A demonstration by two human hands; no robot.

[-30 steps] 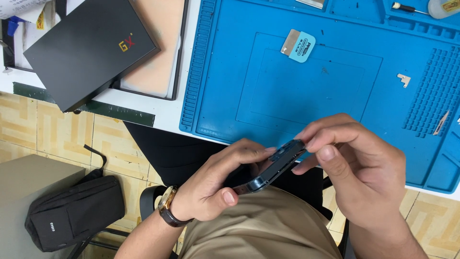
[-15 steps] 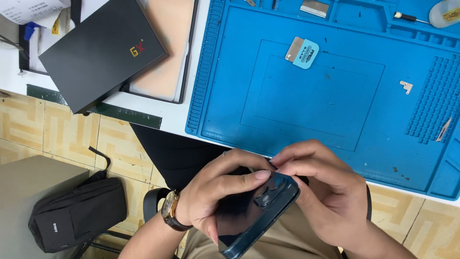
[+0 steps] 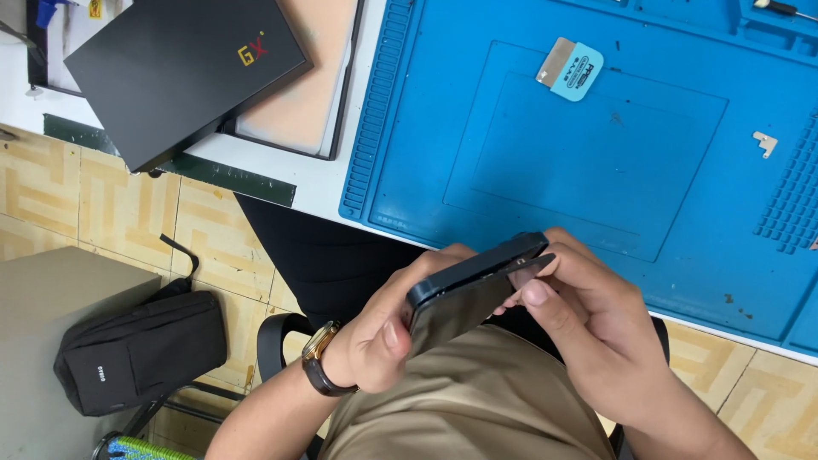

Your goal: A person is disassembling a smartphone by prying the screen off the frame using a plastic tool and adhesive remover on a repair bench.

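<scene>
Smartphone [image 3: 464,294], dark, held over lap off the surface [image 3: 324,183]: left hand [image 3: 383,336] clasps its lower end, right hand [image 3: 588,332] pinches its top corner; slip risk if either loosens.

A white table [image 3: 328,183] fills the upper part of the frame, its edge running diagonally from the left side down to the lower right. Most of it is covered by a blue work mat [image 3: 528,145] with ribbed rows at its left edge. On the mat, upper right, lie a small blue-handled scraper [image 3: 570,67] and a tiny metal bracket [image 3: 764,143]. At upper left a black box [image 3: 183,72] rests partly over a tan pad [image 3: 311,81].
</scene>
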